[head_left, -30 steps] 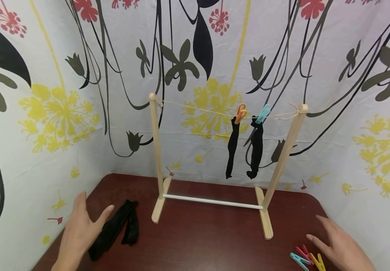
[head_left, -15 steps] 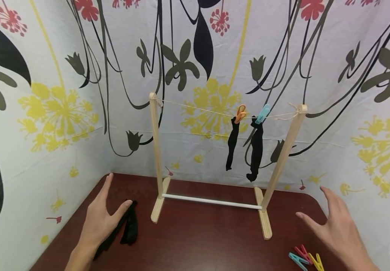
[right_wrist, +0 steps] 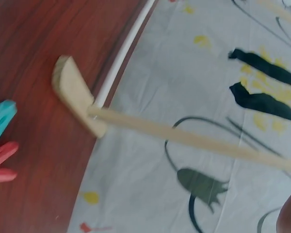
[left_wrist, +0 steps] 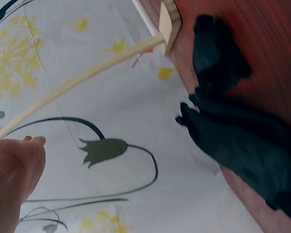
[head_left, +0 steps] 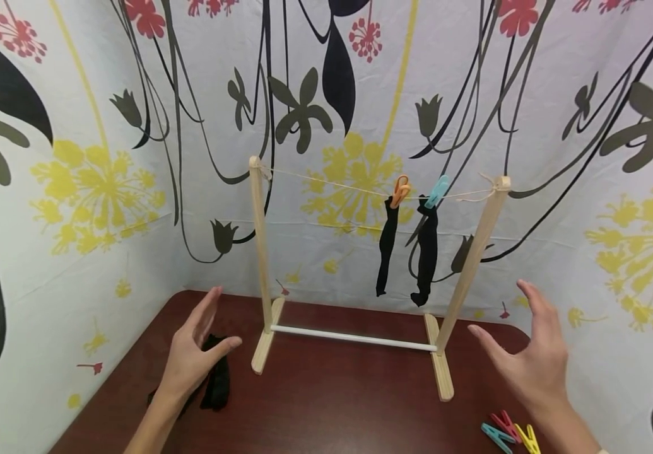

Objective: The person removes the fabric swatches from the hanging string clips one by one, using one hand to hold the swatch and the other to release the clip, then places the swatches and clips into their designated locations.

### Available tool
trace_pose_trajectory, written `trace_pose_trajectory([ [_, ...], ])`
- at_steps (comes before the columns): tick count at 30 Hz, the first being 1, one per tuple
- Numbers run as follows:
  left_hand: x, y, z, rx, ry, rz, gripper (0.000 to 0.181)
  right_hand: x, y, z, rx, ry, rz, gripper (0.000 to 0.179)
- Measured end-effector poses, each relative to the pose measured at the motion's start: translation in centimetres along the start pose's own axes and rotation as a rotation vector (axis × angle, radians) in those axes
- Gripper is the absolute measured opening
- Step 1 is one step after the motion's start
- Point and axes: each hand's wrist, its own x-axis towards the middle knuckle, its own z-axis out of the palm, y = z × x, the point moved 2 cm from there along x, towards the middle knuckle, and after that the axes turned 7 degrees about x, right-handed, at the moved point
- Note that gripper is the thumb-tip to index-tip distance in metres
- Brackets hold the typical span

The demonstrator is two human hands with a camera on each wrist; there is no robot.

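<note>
My left hand (head_left: 192,350) hovers above the black cloth pieces, probably socks (head_left: 216,384), its thumb and fingers spread and holding nothing. In the left wrist view the black socks (left_wrist: 247,141) lie on the table, apart from the hand. My right hand (head_left: 533,356) is raised to the right of the wooden drying rack, fingers spread, nothing in it. Two black socks hang from the rack's string, one by an orange clothespin (head_left: 400,191), the other by a light blue clothespin (head_left: 437,191).
The wooden rack (head_left: 476,265) with a white lower bar (head_left: 354,338) stands on the dark red table (head_left: 326,403). Blue, red (head_left: 506,426) and yellow clothespins lie at the front right. Flower-patterned fabric (head_left: 326,265) surrounds the table's back and sides.
Both hands have risen off the table area and moved inward, the left to the right over the socks, the right up and to the left. The hanging socks sway slightly.
</note>
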Motion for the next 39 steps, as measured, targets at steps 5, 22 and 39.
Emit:
trace_pose_trajectory([
  [5,1.1,-0.5,1.7,-0.182,-0.079,-0.005,0.083,1.4,-1.8,1.9,0.058,0.039,-0.069,0.103],
  [22,7.2,3.4,7.6,-0.383,-0.308,-0.001,0.065,7.9,-6.2,5.5,0.014,0.118,-0.273,0.079],
  [39,12.4,6.9,13.5,-0.453,-0.401,0.031,0.069,13.1,-6.7,8.6,-0.105,-0.096,-0.323,0.086],
])
